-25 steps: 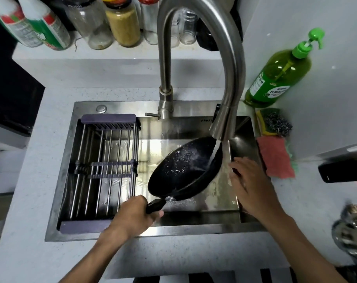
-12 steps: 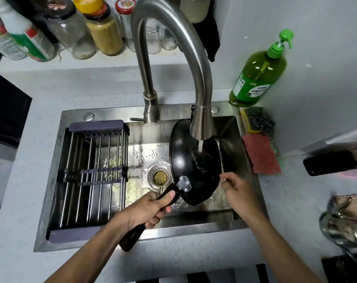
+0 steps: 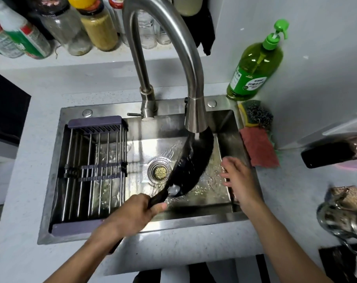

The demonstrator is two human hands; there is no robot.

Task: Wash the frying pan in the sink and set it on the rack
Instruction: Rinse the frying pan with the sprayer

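The black frying pan [image 3: 196, 160] is tipped nearly on edge in the steel sink [image 3: 230, 127], under the running faucet [image 3: 194, 111]. Water streams off it and the pan is motion-blurred. My left hand [image 3: 132, 215] grips its black handle at the sink's front. My right hand [image 3: 238, 178] hovers over the right side of the basin, fingers relaxed and spread, a little apart from the pan. The purple-framed wire rack [image 3: 94, 170] spans the left half of the sink with nothing on it.
A green soap bottle [image 3: 255, 66] stands at the back right, with a steel scourer on a yellow sponge [image 3: 255, 116] and a red cloth [image 3: 259, 148] beside the sink. Jars and bottles [image 3: 96, 25] line the back ledge. The drain strainer [image 3: 160, 172] sits mid-basin.
The pan has been turned from facing up under the stream to standing almost on edge. My left hand shifted along the handle, and my right hand drew back slightly to the right.
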